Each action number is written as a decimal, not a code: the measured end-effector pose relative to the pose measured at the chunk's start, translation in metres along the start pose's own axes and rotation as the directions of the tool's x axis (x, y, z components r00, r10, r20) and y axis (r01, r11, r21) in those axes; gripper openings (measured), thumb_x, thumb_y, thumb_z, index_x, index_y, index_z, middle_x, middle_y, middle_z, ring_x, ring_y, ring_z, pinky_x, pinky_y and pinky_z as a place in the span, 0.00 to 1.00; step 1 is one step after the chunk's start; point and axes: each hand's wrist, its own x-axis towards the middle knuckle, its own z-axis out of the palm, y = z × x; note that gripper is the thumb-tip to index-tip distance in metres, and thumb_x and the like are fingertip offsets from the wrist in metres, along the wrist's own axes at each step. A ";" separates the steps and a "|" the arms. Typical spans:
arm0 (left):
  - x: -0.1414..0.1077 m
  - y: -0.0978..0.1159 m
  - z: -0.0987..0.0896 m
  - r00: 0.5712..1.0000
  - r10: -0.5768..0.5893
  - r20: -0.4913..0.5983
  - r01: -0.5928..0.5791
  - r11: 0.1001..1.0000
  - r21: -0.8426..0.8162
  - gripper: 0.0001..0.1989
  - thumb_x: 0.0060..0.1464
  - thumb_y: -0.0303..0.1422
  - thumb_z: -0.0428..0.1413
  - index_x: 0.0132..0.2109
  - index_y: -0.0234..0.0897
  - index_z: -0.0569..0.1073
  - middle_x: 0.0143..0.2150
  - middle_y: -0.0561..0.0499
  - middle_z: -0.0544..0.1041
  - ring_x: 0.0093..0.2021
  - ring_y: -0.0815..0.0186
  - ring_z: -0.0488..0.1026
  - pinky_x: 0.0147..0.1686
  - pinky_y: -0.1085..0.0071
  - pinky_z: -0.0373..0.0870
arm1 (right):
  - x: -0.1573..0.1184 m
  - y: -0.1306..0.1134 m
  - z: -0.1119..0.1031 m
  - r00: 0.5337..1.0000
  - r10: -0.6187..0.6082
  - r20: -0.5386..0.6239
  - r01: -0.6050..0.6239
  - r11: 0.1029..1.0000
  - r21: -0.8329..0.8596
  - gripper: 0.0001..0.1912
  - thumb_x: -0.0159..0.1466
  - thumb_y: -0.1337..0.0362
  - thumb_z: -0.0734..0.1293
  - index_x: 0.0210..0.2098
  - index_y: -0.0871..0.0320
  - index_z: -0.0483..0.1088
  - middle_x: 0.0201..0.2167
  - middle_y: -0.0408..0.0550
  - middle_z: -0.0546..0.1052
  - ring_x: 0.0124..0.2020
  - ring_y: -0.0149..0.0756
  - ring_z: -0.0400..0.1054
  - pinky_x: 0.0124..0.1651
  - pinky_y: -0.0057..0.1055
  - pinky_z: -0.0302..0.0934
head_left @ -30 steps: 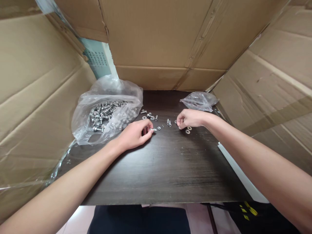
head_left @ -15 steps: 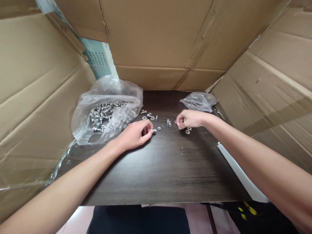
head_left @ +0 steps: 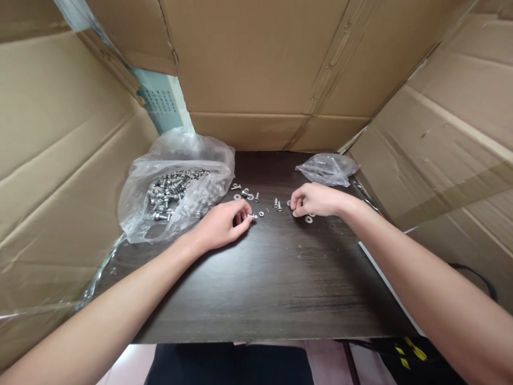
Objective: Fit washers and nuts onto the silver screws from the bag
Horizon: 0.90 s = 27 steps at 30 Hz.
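On our left we have the big bag, clear plastic with its mouth gaping, and a heap of metal bolts lies inside it. Some of the heap shows bare through the opening; the rest we see blurred through the plastic on the right side. The small bag, also clear, lies crumpled at the far right of the dark table, and its folds keep us from telling what it holds.

Our left hand rests near the big bag, thumb and forefinger clamped on a bolt that lies sideways, its end poking out to the right. A loose nut sits just beside that end. Our right hand is lowered to the table well apart from the left, its thumb and forefinger curled close, but we cannot tell whether they meet or pinch anything. Beside those fingers is a ring, partly covered, and a flat washer lies just below the hand.

Between our hands stand two screws, touching or nearly so. Another washer lies between the big bag and a small cluster of hardware.
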 end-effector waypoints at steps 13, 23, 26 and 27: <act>-0.001 0.001 -0.001 0.995 -0.004 -0.103 -0.004 0.997 -0.074 0.06 0.65 0.34 0.54 0.44 0.36 0.72 0.35 0.52 0.76 0.32 0.70 0.73 0.32 0.74 0.69 | -0.002 -0.058 0.102 0.647 -0.258 -0.718 0.520 0.838 0.167 0.08 0.70 0.64 0.62 0.37 0.58 0.73 0.34 0.47 0.77 0.31 0.33 0.68 0.37 0.30 0.61; -0.002 0.000 -0.001 0.994 0.058 -0.096 -0.056 0.998 0.024 0.07 0.69 0.35 0.52 0.47 0.37 0.71 0.38 0.51 0.75 0.34 0.69 0.71 0.35 0.73 0.69 | -0.006 -0.057 0.109 0.688 -0.318 -0.653 0.478 0.875 0.079 0.06 0.71 0.63 0.61 0.43 0.55 0.69 0.41 0.49 0.76 0.38 0.38 0.71 0.40 0.34 0.62; -0.002 0.000 -0.001 0.993 0.060 -0.104 -0.058 0.998 0.017 0.07 0.69 0.35 0.52 0.47 0.37 0.71 0.40 0.51 0.76 0.36 0.69 0.73 0.37 0.73 0.69 | -0.006 -0.058 0.111 0.719 -0.287 -0.633 0.442 0.892 0.098 0.08 0.73 0.62 0.59 0.43 0.55 0.69 0.41 0.49 0.76 0.39 0.39 0.71 0.42 0.35 0.63; -0.002 0.000 -0.001 0.994 0.054 -0.100 -0.053 0.999 0.009 0.07 0.69 0.35 0.52 0.47 0.37 0.71 0.40 0.51 0.77 0.36 0.69 0.73 0.37 0.73 0.69 | -0.006 -0.058 0.112 0.724 -0.284 -0.628 0.436 0.895 0.098 0.08 0.73 0.62 0.59 0.44 0.55 0.69 0.41 0.49 0.76 0.39 0.39 0.71 0.43 0.35 0.63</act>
